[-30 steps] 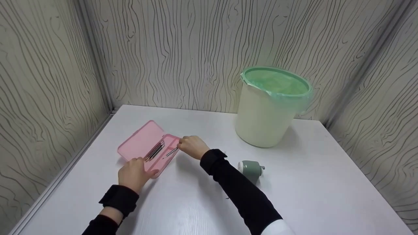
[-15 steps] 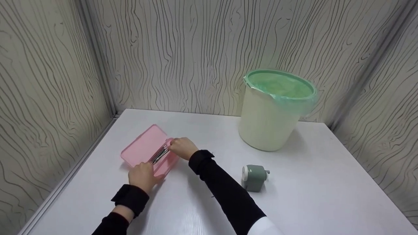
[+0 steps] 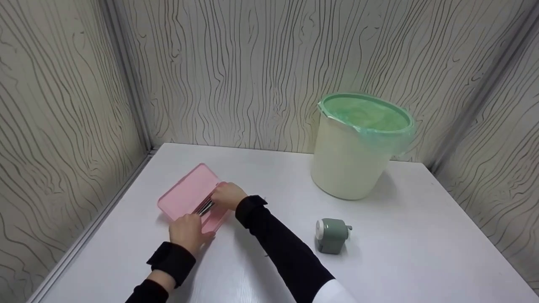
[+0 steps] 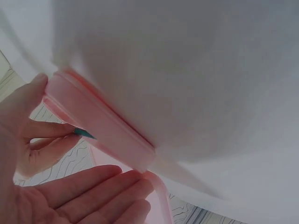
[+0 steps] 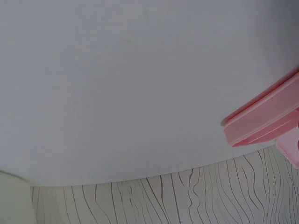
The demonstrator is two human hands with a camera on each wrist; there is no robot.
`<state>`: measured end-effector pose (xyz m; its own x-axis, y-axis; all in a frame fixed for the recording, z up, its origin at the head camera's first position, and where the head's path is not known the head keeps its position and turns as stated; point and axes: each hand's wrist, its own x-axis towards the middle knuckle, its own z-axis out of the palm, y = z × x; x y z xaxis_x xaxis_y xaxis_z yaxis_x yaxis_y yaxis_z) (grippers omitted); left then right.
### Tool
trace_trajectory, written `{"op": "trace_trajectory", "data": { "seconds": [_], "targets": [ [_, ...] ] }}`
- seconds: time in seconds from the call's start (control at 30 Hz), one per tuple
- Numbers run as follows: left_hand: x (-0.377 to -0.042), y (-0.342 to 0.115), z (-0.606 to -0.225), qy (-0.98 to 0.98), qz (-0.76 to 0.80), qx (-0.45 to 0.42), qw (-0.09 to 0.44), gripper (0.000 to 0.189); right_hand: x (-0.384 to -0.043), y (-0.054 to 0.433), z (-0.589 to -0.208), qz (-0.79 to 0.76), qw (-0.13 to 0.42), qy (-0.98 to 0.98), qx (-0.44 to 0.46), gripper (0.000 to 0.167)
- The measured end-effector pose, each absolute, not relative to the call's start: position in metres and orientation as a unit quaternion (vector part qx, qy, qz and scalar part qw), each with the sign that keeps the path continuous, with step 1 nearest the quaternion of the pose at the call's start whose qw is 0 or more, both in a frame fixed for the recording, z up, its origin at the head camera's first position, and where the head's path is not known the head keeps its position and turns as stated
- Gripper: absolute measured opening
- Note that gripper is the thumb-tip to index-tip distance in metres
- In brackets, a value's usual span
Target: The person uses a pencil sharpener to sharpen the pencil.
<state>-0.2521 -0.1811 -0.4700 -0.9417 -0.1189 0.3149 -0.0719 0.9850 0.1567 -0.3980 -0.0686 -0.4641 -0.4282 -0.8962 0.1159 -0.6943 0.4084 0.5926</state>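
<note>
A pink pencil case lies unfolded on the white table, its lid to the left. My left hand grips its near end, thumb on one side and fingers along the other. Several dark pencils lie in the tray. Over the tray's far end, my right hand reaches in with bent fingers. The left wrist view shows its fingertips pinching a teal-ended pencil; most of that pencil is hidden. In the right wrist view only a corner of the case appears.
A green pencil sharpener with a small crank stands right of my right forearm. Behind it is a cream bin with a green rim and a bag liner. Patterned panels enclose the table at the back and sides.
My right hand has moved left from the case's right edge into the tray, bringing the pencil to the others. My left hand keeps its grip on the case. The view has shifted slightly.
</note>
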Motion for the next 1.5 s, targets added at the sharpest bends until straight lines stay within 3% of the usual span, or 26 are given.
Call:
{"op": "trace_trajectory", "data": {
  "seconds": [0.2, 0.73, 1.1, 1.5],
  "targets": [
    [-0.252, -0.180, -0.470, -0.981, -0.059, 0.041, 0.182, 0.051, -0.398, -0.077, -0.459, -0.265, 0.206, -0.804, 0.490, 0.019],
    [-0.250, -0.180, -0.468, -0.988, -0.061, 0.046, 0.136, 0.054, -0.392, -0.101, -0.454, -0.338, 0.157, -0.787, 0.491, 0.019],
    [-0.252, -0.178, -0.469, -0.988, -0.036, 0.036, 0.146, 0.057, -0.397, -0.103, -0.460, -0.320, 0.179, -0.784, 0.501, 0.021],
    [-0.251, -0.176, -0.469, -0.987, -0.046, 0.035, 0.148, 0.054, -0.397, -0.102, -0.458, -0.323, 0.156, -0.807, 0.469, 0.018]
  ]
}}
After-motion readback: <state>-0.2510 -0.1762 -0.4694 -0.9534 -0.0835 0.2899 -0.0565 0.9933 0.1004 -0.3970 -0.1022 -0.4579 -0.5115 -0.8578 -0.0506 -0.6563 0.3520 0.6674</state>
